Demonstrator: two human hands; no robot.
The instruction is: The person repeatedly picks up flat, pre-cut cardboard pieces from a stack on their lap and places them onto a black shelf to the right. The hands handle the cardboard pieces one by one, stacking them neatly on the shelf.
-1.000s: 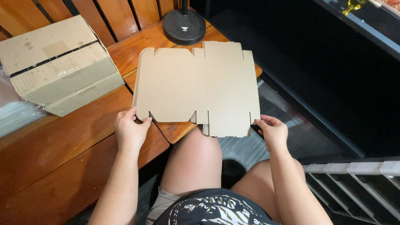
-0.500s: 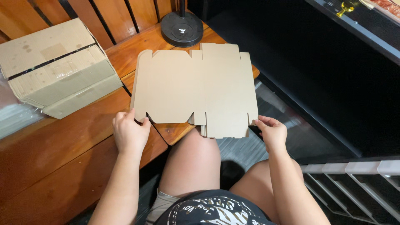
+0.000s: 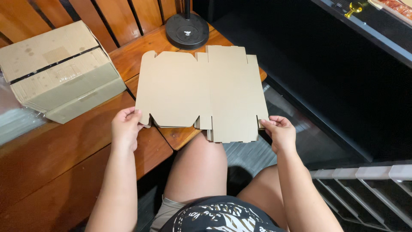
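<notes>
Fingers (image 3: 138,115) of both hands pinch flat, unfolded tan cardboard blank (image 3: 201,92).

Home packing corner: wooden table (image 3: 64,159), taped carton (image 3: 60,71), flat cardboard blanks (image 3: 201,92).

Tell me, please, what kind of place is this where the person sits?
Probably a home or small workshop corner used for packing, though that is a guess. The person sits at a wooden table, both hands holding a flat unfolded cardboard blank; a taped cardboard box and a black round stand base stand nearby.
</notes>
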